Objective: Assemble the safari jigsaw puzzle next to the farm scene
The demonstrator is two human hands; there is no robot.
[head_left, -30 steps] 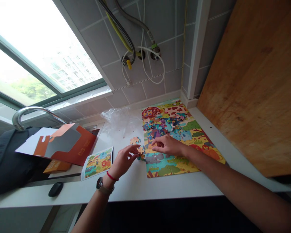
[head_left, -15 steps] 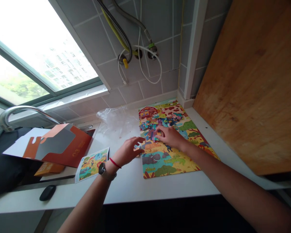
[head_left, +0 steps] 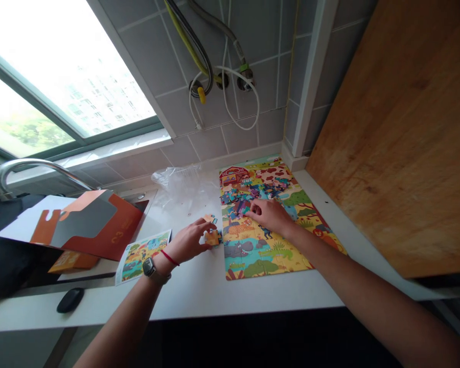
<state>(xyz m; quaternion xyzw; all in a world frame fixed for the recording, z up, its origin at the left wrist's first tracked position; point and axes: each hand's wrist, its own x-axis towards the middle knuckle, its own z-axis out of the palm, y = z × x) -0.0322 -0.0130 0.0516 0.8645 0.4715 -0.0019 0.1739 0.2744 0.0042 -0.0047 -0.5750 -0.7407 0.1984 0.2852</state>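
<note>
A colourful animal jigsaw puzzle (head_left: 253, 255) lies on the white counter, its front rows joined. Loose puzzle pieces (head_left: 240, 207) are heaped over its middle and back. My right hand (head_left: 271, 214) is over this heap, thumb and forefinger pinched on a puzzle piece mostly hidden by the fingers. Left of the jigsaw, my left hand (head_left: 189, 239) has thumb and fingers closed around an orange puzzle piece (head_left: 212, 237). More pieces (head_left: 210, 219) lie beside those fingertips. A red string and a watch are on the left wrist.
A printed picture sheet (head_left: 143, 253) lies left of my left hand. Behind it are an opened orange-and-white box (head_left: 118, 230) and a curved tap (head_left: 42, 162). Clear plastic wrap (head_left: 180, 186) is by the wall. A black mouse-like object (head_left: 70, 300) sits near the front edge. A wooden panel (head_left: 387, 143) stands right.
My left hand has moved slightly left and its spread fingers have closed around the orange piece. My right hand stays over the heap; the bright piece at its fingertips is now mostly hidden.
</note>
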